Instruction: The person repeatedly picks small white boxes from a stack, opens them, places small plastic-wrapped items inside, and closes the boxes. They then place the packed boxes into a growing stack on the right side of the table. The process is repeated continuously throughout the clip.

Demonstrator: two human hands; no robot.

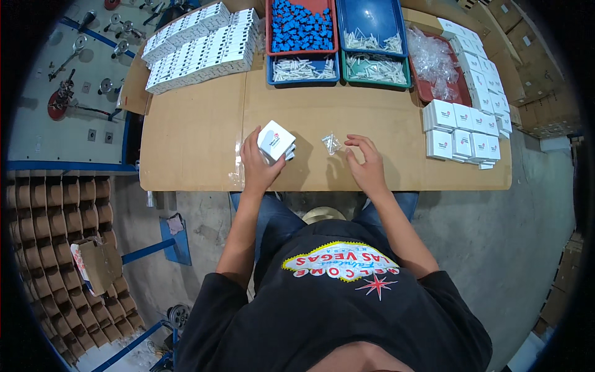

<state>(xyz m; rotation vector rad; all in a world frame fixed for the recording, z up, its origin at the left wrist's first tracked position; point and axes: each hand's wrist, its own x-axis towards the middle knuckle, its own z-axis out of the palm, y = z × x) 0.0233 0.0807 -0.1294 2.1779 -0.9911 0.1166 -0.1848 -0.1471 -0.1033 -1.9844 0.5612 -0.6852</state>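
My left hand (259, 166) is closed around a short stack of small white square boxes (276, 140), thumb on the near side and fingers along the left. The stack's lower boxes stick out a little at the right. To its right lies a small clear plastic bag (331, 144) with light-coloured pieces inside. My right hand (368, 164) is just right of this bag, not touching it, with thumb and fingers apart and nothing between them.
Rows of white boxes (198, 53) stand at the far left of the cardboard-covered table (192, 136). Trays hold blue parts (302, 28) and white plastic pieces (304, 69). A red tray (460, 90) carries clear bags (431, 56). More white boxes (462, 130) are stacked at the right.
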